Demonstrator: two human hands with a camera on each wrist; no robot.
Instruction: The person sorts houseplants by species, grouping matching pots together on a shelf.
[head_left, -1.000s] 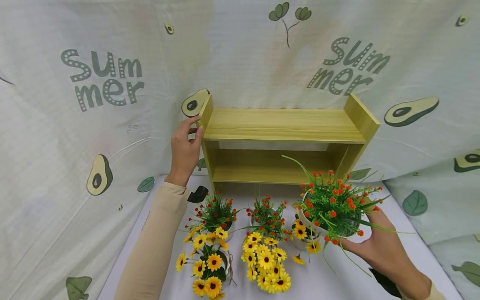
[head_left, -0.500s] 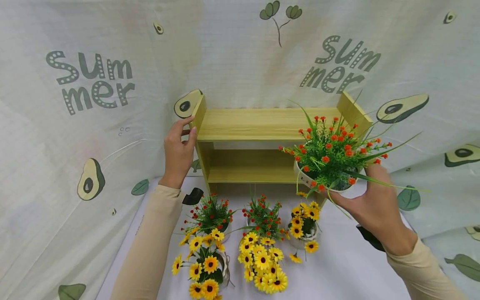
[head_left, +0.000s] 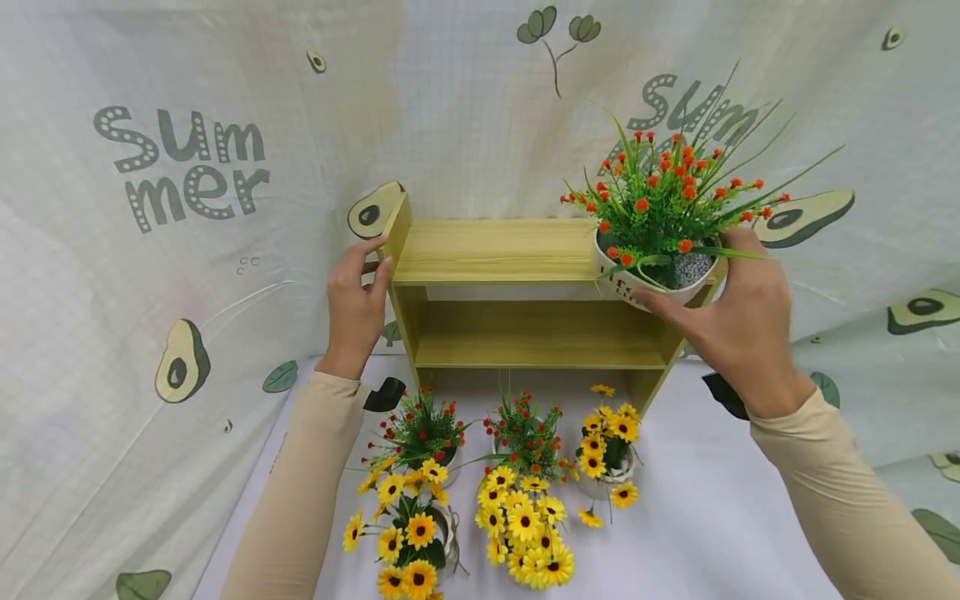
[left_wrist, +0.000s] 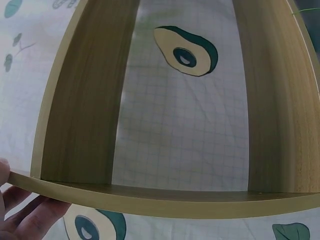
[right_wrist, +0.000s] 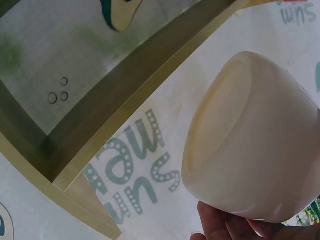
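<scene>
My right hand (head_left: 738,321) grips a white pot (right_wrist: 255,135) of green plants with small orange-red flowers (head_left: 667,192). It holds the pot, tilted, in the air at the right end of a wooden two-tier shelf (head_left: 495,254). From the right wrist the pot's smooth underside shows, with fingertips at its lower side. My left hand (head_left: 356,304) holds the upper left side panel of the shelf at its edge, fingers bent. Seen from the left wrist, fingers (left_wrist: 37,220) lie along the panel's outer side.
Before the shelf stand pots of red flowers (head_left: 423,429), (head_left: 528,433) and yellow flowers (head_left: 412,533), (head_left: 525,529), (head_left: 607,454) on a white tabletop (head_left: 705,517). A printed cloth (head_left: 480,108) hangs close behind the shelf.
My right hand has lifted the flower pot up and back, from above the table to the level of the upper shelf. The left hand has stayed on the shelf's side panel.
</scene>
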